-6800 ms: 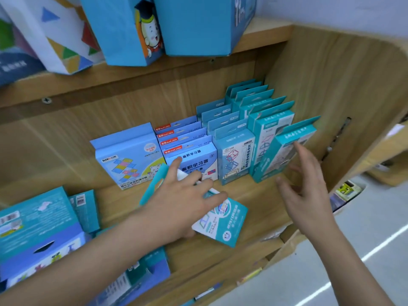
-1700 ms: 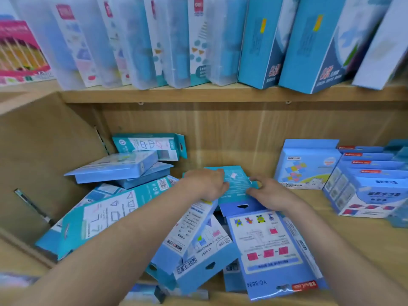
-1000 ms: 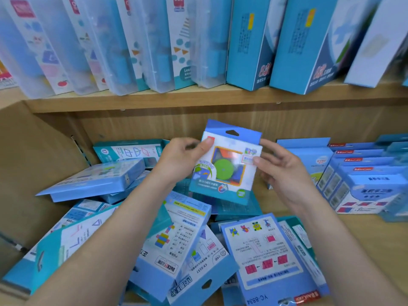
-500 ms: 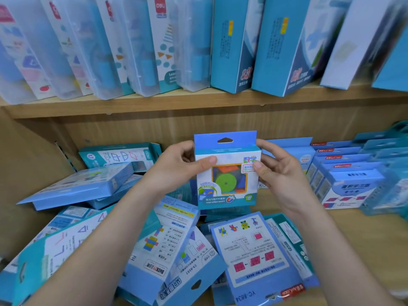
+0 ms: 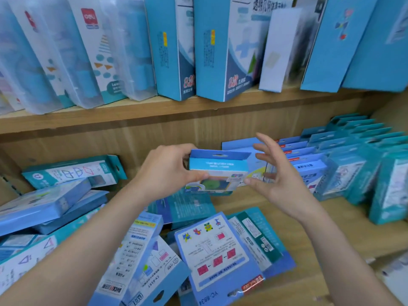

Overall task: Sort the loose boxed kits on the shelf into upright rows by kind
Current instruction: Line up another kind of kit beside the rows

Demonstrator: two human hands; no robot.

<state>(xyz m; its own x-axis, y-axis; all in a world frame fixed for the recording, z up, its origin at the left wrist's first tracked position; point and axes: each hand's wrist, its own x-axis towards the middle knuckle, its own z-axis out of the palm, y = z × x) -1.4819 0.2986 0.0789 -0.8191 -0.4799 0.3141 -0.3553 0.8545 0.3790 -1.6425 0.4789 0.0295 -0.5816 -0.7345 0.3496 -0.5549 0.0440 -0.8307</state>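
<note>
My left hand grips a small blue boxed kit with a green disc on its front. It holds the kit above the shelf, tilted so the top flap faces me. My right hand is beside the kit's right edge with its fingers spread; only the thumb tip touches the kit's lower right corner. Below my hands lies a loose pile of flat boxed kits, among them a blue one printed with pink squares. Upright rows of blue kits stand at the right of the shelf.
The wooden shelf board shows bare between the pile and the rows. More boxes are stacked flat at the left, with a teal one propped against the back wall. Tall boxes line the upper shelf.
The kit was lifted out of the pile and held upright in both hands. It now tips forward, and my right hand's fingers have spread off it.
</note>
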